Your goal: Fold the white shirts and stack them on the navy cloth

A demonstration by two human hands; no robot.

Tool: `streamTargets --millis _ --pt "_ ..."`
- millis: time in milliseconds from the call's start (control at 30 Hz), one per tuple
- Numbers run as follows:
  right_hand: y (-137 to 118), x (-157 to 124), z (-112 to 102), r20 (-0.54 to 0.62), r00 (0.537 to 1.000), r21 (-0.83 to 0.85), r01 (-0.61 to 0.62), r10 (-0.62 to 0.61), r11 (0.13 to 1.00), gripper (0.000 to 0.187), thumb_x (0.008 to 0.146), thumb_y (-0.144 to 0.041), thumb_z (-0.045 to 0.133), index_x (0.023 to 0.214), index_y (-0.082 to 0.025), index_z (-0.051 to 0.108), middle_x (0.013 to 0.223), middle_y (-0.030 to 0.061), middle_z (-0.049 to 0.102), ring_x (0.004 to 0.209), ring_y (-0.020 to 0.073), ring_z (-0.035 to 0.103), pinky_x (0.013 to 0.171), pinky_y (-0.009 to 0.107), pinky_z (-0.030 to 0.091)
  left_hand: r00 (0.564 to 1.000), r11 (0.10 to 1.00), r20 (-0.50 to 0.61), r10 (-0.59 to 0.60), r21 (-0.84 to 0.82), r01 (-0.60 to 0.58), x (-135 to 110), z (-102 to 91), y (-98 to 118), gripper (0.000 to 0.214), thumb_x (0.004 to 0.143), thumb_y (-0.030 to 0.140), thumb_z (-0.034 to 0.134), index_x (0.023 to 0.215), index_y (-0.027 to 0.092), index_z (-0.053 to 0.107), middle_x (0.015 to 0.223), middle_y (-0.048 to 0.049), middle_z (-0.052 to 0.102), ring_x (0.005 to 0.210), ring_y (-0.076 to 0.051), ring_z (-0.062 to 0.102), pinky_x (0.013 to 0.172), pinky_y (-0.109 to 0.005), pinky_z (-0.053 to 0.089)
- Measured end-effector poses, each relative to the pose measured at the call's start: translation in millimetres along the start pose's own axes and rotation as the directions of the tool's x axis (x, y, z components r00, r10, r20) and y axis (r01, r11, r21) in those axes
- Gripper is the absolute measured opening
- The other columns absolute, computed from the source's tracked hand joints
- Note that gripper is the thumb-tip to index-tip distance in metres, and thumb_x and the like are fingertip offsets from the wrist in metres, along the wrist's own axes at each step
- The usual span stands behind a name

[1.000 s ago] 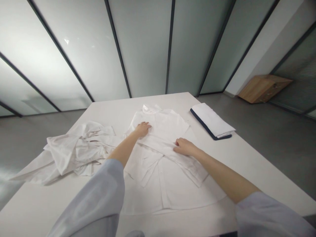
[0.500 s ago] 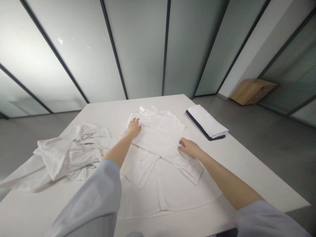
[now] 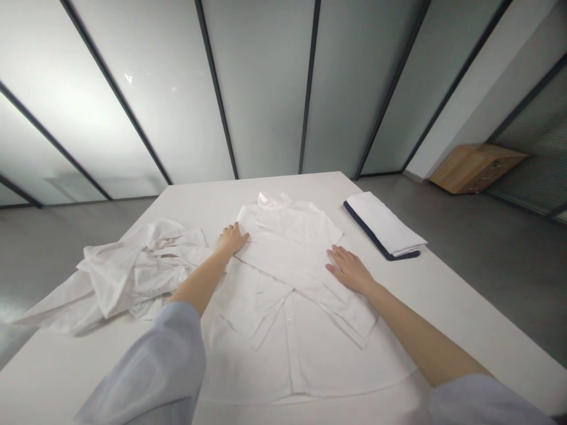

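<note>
A white shirt (image 3: 292,248) lies spread on the white table (image 3: 447,289), collar at the far end and sleeves folded across its body. My left hand (image 3: 231,239) rests flat on the shirt's left shoulder edge, fingers stretched out. My right hand (image 3: 349,268) lies flat on the folded sleeve at the shirt's right side, fingers spread. Neither hand holds anything.
A crumpled heap of white garments (image 3: 128,265) lies at the table's left. A folded white and dark blue stack (image 3: 383,224) sits at the far right of the table. Glass partitions stand behind, and a wooden cabinet (image 3: 476,168) is on the floor at right.
My left hand slid left from the shirt's chest to its shoulder edge. My right hand moved right along the sleeve and opened from curled fingers to flat.
</note>
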State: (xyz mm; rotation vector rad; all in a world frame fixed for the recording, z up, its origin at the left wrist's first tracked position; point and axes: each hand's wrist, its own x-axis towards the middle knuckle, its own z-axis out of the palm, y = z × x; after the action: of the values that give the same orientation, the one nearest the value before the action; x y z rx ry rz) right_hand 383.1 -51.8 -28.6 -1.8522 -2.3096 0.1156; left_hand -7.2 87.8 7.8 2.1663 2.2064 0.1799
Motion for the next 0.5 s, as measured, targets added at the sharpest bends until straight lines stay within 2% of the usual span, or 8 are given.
streamTargets --millis 100,233,400,500 --pt "-2.2 -3.1 -2.3 -0.007 1.0 0.016 -0.009 0.009 1.0 0.057 0.094 -0.051 0.034 0.14 -0.02 0.045 0.151 0.0122 0.036 0.141 0.0266 0.028 0.114 0.044 0.024 0.996 0.993 -0.048 -0.075 -0.092 0.07 18.6 -8.3 0.4 0.058 0.089 0.043 0.044 0.138 0.012 0.038 0.131 -0.0184 0.055 0.119 -0.027 0.054 0.096 -0.036 0.043" --pt "-3.0 -3.3 -4.0 -0.013 1.0 0.022 -0.007 0.007 1.0 0.056 0.093 -0.051 0.035 0.139 -0.021 0.046 0.151 0.0118 0.037 0.141 0.0266 0.029 0.113 0.046 0.025 0.993 0.993 -0.086 -0.083 -0.088 0.076 42.3 -14.6 6.0 0.042 0.091 0.036 0.042 0.128 0.018 0.052 0.127 -0.0147 0.057 0.118 -0.026 0.054 0.095 -0.035 0.044" --pt "-3.5 -4.5 -3.3 -0.015 1.0 0.04 -0.017 0.018 0.999 0.056 0.093 -0.051 0.036 0.139 -0.022 0.047 0.151 0.0118 0.036 0.141 0.0265 0.029 0.113 0.045 0.025 0.994 0.996 -0.066 -0.085 -0.041 0.083 56.9 -7.9 11.2 0.033 0.09 0.035 0.044 0.113 0.019 0.061 0.119 -0.0147 0.059 0.114 -0.027 0.055 0.091 -0.037 0.047" --pt "-3.9 -5.3 -3.4 -0.012 1.0 0.064 -0.026 0.027 0.998 0.056 0.092 -0.052 0.038 0.138 -0.022 0.047 0.152 0.0114 0.036 0.141 0.0274 0.028 0.113 0.045 0.026 0.993 0.996 -0.08 -0.082 -0.041 0.079 61.9 -0.7 8.9 0.032 0.093 0.029 0.038 0.112 0.019 0.061 0.118 -0.015 0.06 0.114 -0.026 0.056 0.091 -0.037 0.046"
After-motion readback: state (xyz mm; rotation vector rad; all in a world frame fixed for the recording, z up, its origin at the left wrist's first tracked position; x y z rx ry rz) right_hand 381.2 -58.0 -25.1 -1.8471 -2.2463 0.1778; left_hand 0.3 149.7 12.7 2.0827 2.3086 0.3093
